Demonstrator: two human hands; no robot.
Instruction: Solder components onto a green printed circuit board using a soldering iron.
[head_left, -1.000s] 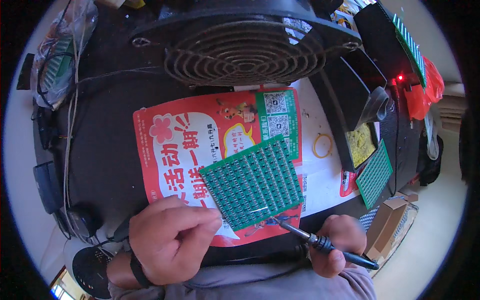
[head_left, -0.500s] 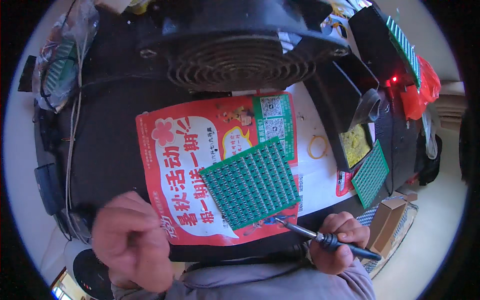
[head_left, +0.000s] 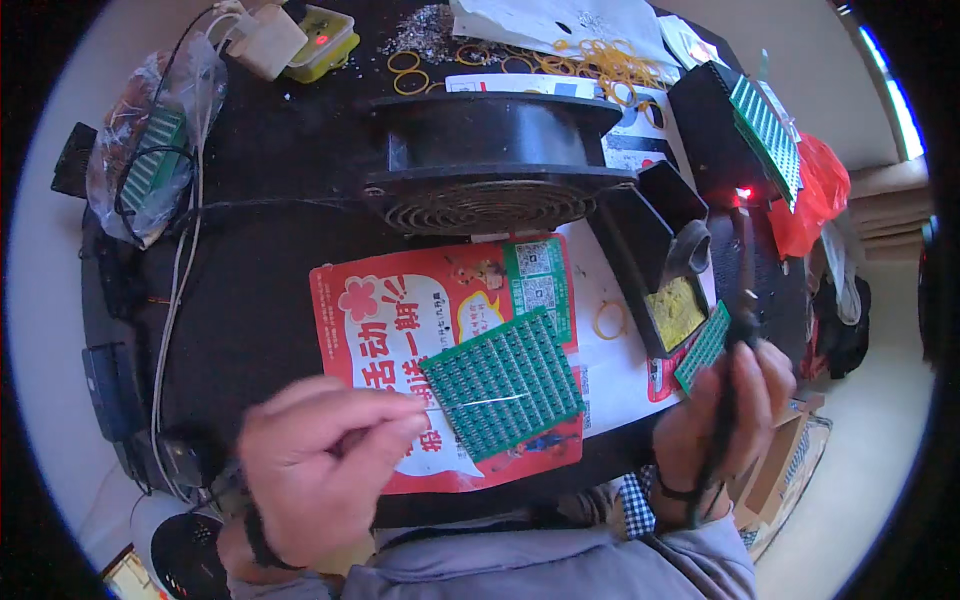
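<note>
My left hand [head_left: 325, 460] is closed in a pinch on a thin silvery solder wire [head_left: 490, 400]. The wire's free end reaches over a green circuit board panel [head_left: 515, 425] packed with rows of small parts. This panel lies tilted on a red and white printed sheet [head_left: 345, 300]. Off to the right, my right hand [head_left: 720, 425] grips the dark handle of a soldering iron [head_left: 742, 330], its metal end pointing away from me. Beside that hand, partly covered by it, lies another green board [head_left: 704, 350].
A black fan [head_left: 500, 190] stands behind the sheet. Right of it is a black holder with a yellow sponge [head_left: 678, 312]. A black box [head_left: 715, 140] with a red light stands at the far right. Rubber bands [head_left: 610, 65] lie at the back; cables [head_left: 175, 300] run along the left.
My right hand has lifted the soldering iron from beside the panel, rightward and away, turning it upward. My left hand has moved right, bringing the wire over the panel. The whole view has shifted.
</note>
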